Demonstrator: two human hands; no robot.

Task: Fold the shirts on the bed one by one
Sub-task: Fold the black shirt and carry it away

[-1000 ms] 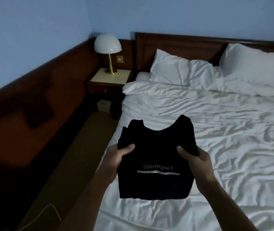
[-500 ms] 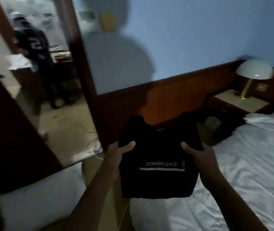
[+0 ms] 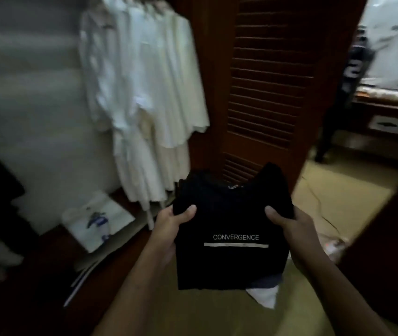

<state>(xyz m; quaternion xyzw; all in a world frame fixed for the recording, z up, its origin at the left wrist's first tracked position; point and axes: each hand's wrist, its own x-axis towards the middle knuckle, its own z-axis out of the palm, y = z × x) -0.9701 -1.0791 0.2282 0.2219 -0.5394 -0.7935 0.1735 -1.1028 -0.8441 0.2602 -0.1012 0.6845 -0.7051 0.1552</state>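
A folded black shirt [image 3: 231, 214] with the white word CONVERGENCE and a pale stripe is held in the air in front of me. My left hand [image 3: 171, 225] grips its left edge, thumb on top. My right hand [image 3: 290, 226] grips its right edge the same way. Folded pieces of white and dark blue cloth [image 3: 264, 291] poke out beneath the shirt's lower right corner. The bed is out of view.
White garments [image 3: 144, 93] hang on a rail in an open wardrobe at left. A white printed bag [image 3: 98, 221] lies on the wardrobe floor. A brown louvred door [image 3: 270, 88] stands ahead. A person in dark clothes [image 3: 348, 88] stands by a counter at the right.
My view has swung left from the bed, past the doorway, to the wardrobe. Both hands have kept the same grip on the folded black shirt.
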